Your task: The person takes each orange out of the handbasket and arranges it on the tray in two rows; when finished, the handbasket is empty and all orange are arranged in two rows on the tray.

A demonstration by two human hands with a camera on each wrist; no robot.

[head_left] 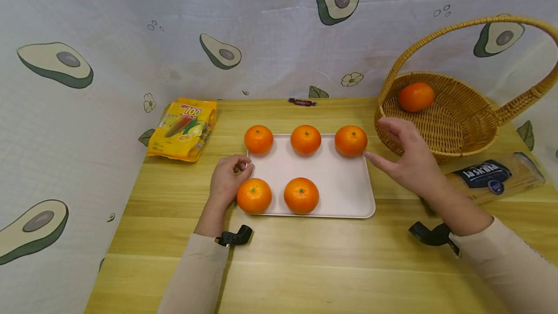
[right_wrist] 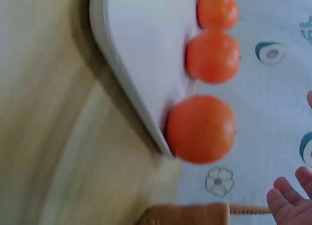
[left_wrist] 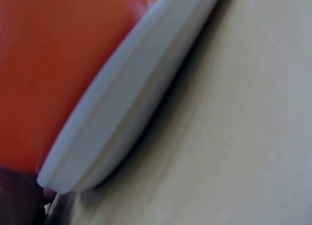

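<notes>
Several oranges with small green stem marks are on a shallow white tray (head_left: pixel 335 183). Three sit along its far edge, among them the far-right orange (head_left: pixel 350 141); the near-left orange (head_left: pixel 255 196) and another orange (head_left: pixel 301 196) sit along the near edge. My left hand (head_left: pixel 226 180) grips the tray's left rim, thumb and fingers curled there, beside the near-left orange. My right hand (head_left: pixel 411 159) hovers between the tray and a wicker basket (head_left: pixel 462 110), fingers spread and holding nothing. One orange (head_left: pixel 416 97) lies inside the basket. The right wrist view shows spread fingertips (right_wrist: pixel 280 203) at lower right.
A yellow candy bag (head_left: pixel 183 130) lies at the back left. A purple wrapped candy (head_left: pixel 302 102) lies near the far table edge. The basket's tall handle (head_left: pixel 471 23) arches at the right, with a pasta pack (head_left: pixel 497 178) in front. A patterned cloth hangs behind.
</notes>
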